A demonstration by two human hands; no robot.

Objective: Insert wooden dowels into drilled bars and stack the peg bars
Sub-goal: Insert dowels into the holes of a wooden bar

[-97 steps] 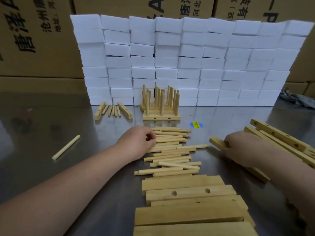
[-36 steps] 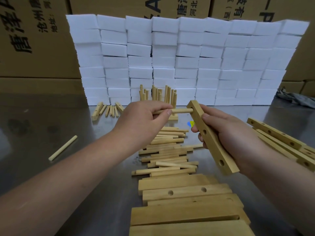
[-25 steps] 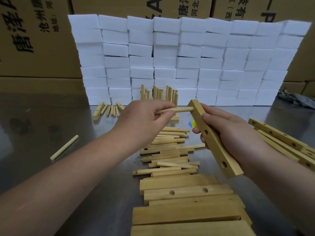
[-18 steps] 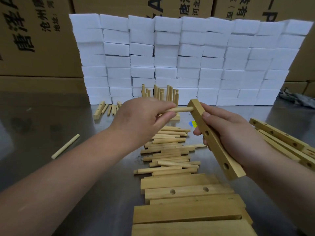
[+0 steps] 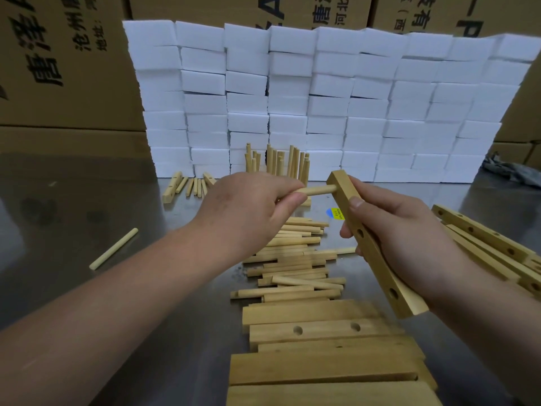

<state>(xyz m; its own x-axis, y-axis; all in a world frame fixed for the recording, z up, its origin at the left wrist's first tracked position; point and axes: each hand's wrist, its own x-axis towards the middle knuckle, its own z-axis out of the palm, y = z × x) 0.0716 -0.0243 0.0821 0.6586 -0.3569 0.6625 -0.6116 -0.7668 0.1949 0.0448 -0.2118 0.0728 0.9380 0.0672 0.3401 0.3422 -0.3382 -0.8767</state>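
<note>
Head view: dowel (image 5: 320, 191) pinched by fingers (image 5: 288, 199) of left hand (image 5: 248, 212), seated in 12 o'clock hole of bar (image 5: 376, 263) gripped by right hand (image 5: 409, 238); jamming risked if driven askew.

- We record the left hand (image 5: 248, 212) lifted off the loose dowel pile (image 5: 292, 268) on the table, where it lay 2.7 s ago. It now pinches one dowel (image 5: 320, 190) in the air.
- The right hand (image 5: 404, 235) has left the bars at the right (image 5: 483, 238). It now grips one drilled bar (image 5: 379, 268), raised and tilted.
- The dowel's end now sits in the bar's far hole, and less of its length shows than a second ago.
</note>
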